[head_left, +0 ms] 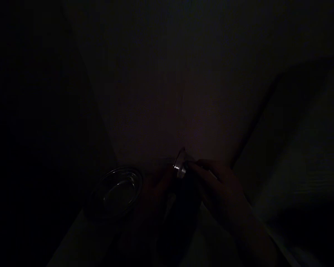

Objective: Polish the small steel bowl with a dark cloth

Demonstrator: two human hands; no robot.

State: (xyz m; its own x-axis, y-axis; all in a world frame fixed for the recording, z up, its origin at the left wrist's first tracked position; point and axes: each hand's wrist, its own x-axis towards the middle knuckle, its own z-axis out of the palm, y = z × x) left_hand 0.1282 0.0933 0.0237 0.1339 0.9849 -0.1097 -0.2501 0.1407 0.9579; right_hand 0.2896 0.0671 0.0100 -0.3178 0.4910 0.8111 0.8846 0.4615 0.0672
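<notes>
The view is very dark. Low in the middle, a small shiny metal piece [180, 163] with a curved, cup-like rim catches the light; its kind is hard to make out. On its right, the bent fingers of my right hand [219, 181] are closed against it. From the left, my left hand [156, 189] grips its near side, though most of those fingers are lost in shadow. A round metal bowl [139, 180] with a glossy rim sits just left of my left hand; no contents can be made out in it.
Beneath the bowl and hands is a dim, pale surface [72, 237]. A plain wall-like surface [167, 92] rises ahead. At the right, a dark slanting edge [256, 122] borders a greyish panel [308, 155]. Deep shadow covers the left side.
</notes>
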